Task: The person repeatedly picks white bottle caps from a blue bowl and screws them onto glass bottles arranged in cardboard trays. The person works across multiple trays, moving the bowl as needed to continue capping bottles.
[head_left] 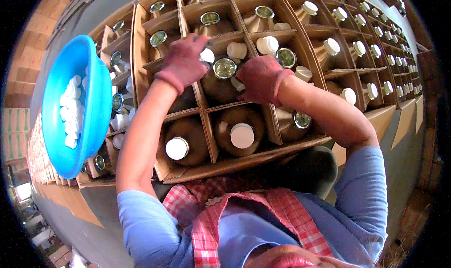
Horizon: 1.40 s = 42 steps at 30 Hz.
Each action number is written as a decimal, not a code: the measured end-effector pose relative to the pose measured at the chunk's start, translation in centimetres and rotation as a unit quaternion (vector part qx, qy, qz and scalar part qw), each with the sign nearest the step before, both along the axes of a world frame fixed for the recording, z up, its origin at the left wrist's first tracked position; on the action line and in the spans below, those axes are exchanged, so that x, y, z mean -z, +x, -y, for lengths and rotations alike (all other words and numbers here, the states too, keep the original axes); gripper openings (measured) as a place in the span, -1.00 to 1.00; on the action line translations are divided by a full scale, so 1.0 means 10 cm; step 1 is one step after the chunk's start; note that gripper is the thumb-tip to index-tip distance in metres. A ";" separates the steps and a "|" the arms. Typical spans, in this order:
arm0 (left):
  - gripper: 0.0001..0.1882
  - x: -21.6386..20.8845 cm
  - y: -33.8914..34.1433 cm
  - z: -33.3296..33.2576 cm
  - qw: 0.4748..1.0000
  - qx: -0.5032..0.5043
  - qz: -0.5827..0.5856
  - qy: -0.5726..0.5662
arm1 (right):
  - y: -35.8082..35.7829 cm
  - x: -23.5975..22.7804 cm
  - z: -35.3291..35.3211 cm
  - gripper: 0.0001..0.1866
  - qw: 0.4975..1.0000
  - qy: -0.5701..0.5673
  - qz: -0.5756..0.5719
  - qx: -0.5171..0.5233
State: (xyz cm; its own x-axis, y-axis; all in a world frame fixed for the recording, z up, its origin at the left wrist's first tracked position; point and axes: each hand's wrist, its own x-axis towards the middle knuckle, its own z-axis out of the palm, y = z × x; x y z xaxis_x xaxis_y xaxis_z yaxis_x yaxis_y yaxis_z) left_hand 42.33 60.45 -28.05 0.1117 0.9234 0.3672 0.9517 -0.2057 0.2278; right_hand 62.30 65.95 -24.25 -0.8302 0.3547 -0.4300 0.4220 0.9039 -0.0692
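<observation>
My left hand [184,63], in a dark red glove, is closed over the carton's middle, with a white cap [206,55] at its thumb and fingers. My right hand [264,79], gloved alike, is curled just right of an uncapped bottle [224,68]; its fingertips are partly hidden. A loose white cap [238,84] lies by those fingertips. Two bottles in the near row wear white caps, one on the left [177,148] and one in the middle [242,135]. Farther back stand open-mouthed glass bottles [210,18], with loose white caps [237,50] in some compartments.
The divided cardboard carton [244,156] is right in front of me. At left, a blue basin [99,113] holds a pile of white caps [71,110] above another carton of bottles. Cartons of white-capped bottles [331,47] stretch away to the right.
</observation>
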 end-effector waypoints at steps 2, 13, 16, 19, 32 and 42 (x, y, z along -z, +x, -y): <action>-0.59 -0.26 -0.03 0.24 0.995 0.002 0.078 0.061 | 0.08 0.08 -0.02 -0.58 0.998 -0.030 -0.033 0.037; -0.55 -0.06 -0.58 0.76 0.994 -0.072 0.065 -0.059 | 0.10 -0.12 -0.40 -0.63 0.959 -0.179 -0.194 0.100; -0.64 0.00 -0.34 0.67 0.978 -0.143 -0.014 -0.152 | 0.02 -0.15 -0.64 -0.60 0.915 -0.091 -0.377 0.114; -0.64 -0.11 -0.22 0.56 0.951 -0.190 -0.041 -0.239 | -0.32 -0.12 -0.95 -0.54 0.877 0.070 -0.462 0.111; -0.62 -0.09 -0.17 0.55 0.955 -0.176 -0.048 -0.234 | -1.19 0.48 -1.20 -0.39 0.942 0.128 -0.308 0.039; -0.49 -0.05 -0.25 0.59 0.973 -0.145 -0.001 -0.180 | -0.73 0.32 -1.29 -0.35 0.901 0.059 -0.419 0.097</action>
State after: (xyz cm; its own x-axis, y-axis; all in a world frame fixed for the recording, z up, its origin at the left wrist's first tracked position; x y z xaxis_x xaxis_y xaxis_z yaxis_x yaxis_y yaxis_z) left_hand 39.78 54.59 -27.52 -0.1730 0.9848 0.0136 0.9585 0.1652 0.2325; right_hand 54.97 78.85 -27.43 -0.7634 0.5305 0.3685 0.4170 0.8405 -0.3460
